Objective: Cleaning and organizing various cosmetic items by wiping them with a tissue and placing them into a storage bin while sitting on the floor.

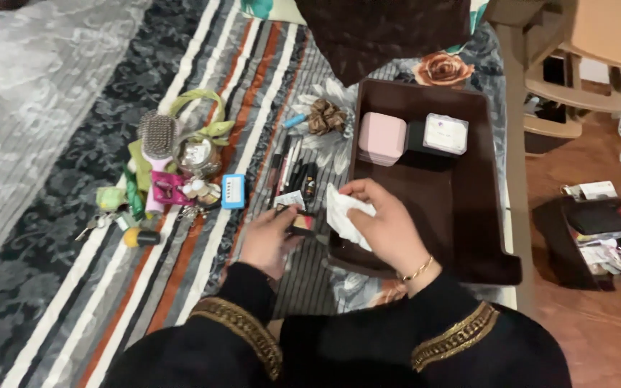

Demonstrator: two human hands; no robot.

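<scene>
- Brown tray (468, 215): lies on the striped bedspread (203, 237); holds a pink box (382, 138) and a white-lidded box (445, 133) at its far end.
- Right hand (389, 226): over the tray's left wall, fingers closed on a white tissue (343, 215).
- Left hand (271, 241): just left of the tray, fingers pinching a small dark compact (300, 224).
- Hairbrush (157, 140): well left of the tray.

Bed cover (203, 215): striped grey, white and orange, with dark floral panels
Floor (605, 330): reddish-brown wood, right of the bed; scattered clutter on it
Furniture: beige plastic chair (576, 65) at upper right
Light: dim, indoor
</scene>
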